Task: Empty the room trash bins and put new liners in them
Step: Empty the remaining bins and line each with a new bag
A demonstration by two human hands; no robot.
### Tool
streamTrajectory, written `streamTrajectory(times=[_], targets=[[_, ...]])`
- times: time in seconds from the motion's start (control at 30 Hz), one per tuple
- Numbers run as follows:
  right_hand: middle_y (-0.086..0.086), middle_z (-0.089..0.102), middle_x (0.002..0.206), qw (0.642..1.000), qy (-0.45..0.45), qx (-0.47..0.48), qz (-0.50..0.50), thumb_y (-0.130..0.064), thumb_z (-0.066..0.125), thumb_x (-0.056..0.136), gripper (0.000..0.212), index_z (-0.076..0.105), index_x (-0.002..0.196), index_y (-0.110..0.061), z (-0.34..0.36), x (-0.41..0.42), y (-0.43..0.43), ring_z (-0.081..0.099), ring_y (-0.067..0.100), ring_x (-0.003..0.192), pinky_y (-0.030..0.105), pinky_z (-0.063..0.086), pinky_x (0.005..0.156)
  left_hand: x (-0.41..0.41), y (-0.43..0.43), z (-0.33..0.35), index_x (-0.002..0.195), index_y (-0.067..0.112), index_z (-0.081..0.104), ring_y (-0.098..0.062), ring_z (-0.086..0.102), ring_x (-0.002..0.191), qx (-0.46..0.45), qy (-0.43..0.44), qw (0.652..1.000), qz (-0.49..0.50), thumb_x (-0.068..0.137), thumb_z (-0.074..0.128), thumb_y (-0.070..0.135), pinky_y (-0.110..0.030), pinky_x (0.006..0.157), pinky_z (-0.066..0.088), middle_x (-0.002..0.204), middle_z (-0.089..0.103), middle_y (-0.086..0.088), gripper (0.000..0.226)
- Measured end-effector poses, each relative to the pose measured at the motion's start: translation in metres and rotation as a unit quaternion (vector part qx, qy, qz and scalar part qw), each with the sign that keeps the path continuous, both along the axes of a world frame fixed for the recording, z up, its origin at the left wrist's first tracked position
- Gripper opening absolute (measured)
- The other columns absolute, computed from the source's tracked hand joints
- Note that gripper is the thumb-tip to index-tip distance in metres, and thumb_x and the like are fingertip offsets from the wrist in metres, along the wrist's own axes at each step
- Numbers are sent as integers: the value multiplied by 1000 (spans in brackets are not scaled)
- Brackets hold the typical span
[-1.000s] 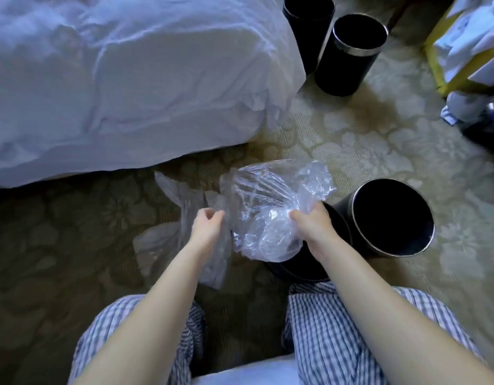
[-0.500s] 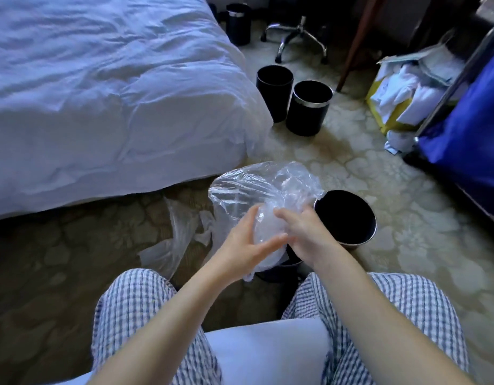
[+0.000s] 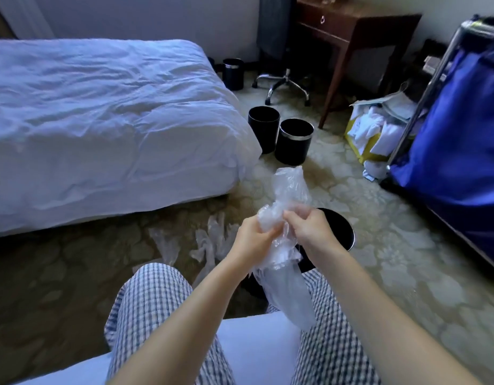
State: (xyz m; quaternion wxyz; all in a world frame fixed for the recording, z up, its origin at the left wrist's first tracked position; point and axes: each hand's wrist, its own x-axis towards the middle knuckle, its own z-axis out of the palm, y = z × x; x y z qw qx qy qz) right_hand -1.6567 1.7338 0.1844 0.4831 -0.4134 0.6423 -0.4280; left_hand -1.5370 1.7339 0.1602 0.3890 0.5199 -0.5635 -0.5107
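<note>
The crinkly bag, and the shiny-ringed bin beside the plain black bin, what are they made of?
Liner bag: thin clear plastic, most likely; see-through, glossy, crumpled between the left hand and right hand.
Black bin: dark matte body, material unclear; its rim band looks like polished metal, shiny silver.

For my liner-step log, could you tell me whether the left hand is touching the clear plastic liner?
Touching: the head view shows the left hand with fingers curled round the bunched clear plastic liner.

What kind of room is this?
Probably a hotel room being cleaned: a big bed with rumpled white bedding, several matching round black trash bins on the patterned carpet, and a blue fabric cleaning cart beside a heap of white linen.
</note>
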Motion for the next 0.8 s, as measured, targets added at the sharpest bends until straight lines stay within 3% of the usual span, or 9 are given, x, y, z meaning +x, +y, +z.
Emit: streamTrajectory(times=[0.03,0.1,0.17,0.23,0.37,0.5,0.63,0.73,0.8], targets=[[-4,65,53,1000,0,-1,8,-6,55,93,15,66,93,4,1,0,1,60,3,50,20,48,49,2,1,2,77,24,65,8,56,59,-5,14,1000,-5,90,63,17,-14,62,44,71,65,8,15],[-10,53,41,1000,8,-3,9,-6,56,93,13,64,84,-1,5,3,3,50,-2,38,15,40,42,4,4,11,78,19,66,4,52,61,-17,32,999,-6,86,62,31,-12,61,40,75,63,0,15],[-3,54,49,1000,16,-5,1,-8,58,92,18,64,80,3,9,4,1,52,6,43,21,42,47,8,5,18,72,15,64,-5,46,58,-25,31,999,8,74,58,51,-18,55,36,67,57,0,36],[6,52,57,1000,1,-3,5,-10,58,92,19,64,87,7,14,5,-1,49,14,48,25,39,49,13,3,22,69,8,60,-7,39,51,-48,26,998,21,76,60,60,-21,49,31,56,48,3,52],[-3,37,53,999,-43,5,0,-11,58,93,6,57,87,-7,27,2,-5,30,2,30,15,24,34,22,1,30,72,7,50,-14,30,53,-62,3,997,54,96,52,28,-25,49,26,63,37,-8,32],[-6,41,46,996,-83,8,16,-9,56,94,19,55,76,-12,36,5,-1,30,1,29,15,22,32,20,2,35,73,8,49,-16,32,56,-48,30,994,99,98,49,24,-28,54,28,62,37,-8,30],[-10,39,35,989,-140,20,42,-6,52,96,23,51,73,-8,42,7,6,29,2,27,15,19,30,21,6,36,65,11,46,-9,35,47,-9,98,981,169,98,47,20,-25,49,29,55,39,-1,34],[-7,34,36,989,-142,26,39,-6,54,95,24,50,71,-9,40,7,8,26,2,27,14,20,30,28,10,28,76,10,56,-18,48,65,30,140,968,206,98,49,22,-29,62,40,71,51,-8,26],[-6,29,36,985,-169,35,3,-5,55,94,25,49,70,-10,37,6,6,25,2,26,14,22,30,36,10,23,79,13,53,-18,44,71,45,135,964,225,97,49,21,-27,60,38,78,48,-8,21]])
